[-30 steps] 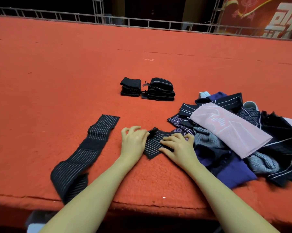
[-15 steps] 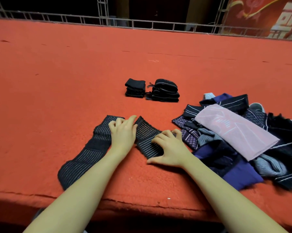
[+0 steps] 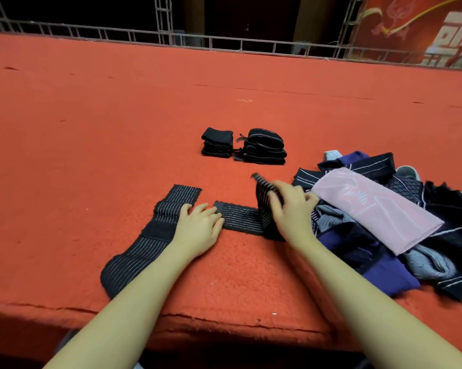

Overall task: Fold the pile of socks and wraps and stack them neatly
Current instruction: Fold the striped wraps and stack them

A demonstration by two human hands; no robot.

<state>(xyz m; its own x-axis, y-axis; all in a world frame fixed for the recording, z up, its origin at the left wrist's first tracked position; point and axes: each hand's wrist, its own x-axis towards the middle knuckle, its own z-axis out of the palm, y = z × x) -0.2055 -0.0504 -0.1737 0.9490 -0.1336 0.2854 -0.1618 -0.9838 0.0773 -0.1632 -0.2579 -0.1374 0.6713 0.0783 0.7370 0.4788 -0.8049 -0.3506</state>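
A long black wrap with thin white stripes (image 3: 155, 235) lies on the red carpeted surface (image 3: 118, 129) near its front edge. My left hand (image 3: 198, 227) rests flat on the wrap's middle, fingers straight. My right hand (image 3: 291, 209) grips the wrap's right end (image 3: 263, 198) and holds it lifted, blurred by motion. A flat stretch of wrap (image 3: 238, 218) lies between the two hands. Two stacks of folded black pieces (image 3: 243, 146) stand further back. An unfolded pile of socks and wraps (image 3: 384, 222), topped by a pink piece (image 3: 376, 209), lies to the right.
The surface's front edge (image 3: 224, 323) runs just below my forearms. A metal truss railing (image 3: 224, 43) borders the far edge, with a red banner (image 3: 424, 30) behind it at the right.
My left hand slid left along the wrap and flattened it. My right hand went from pressing the wrap's right end to gripping and lifting it.
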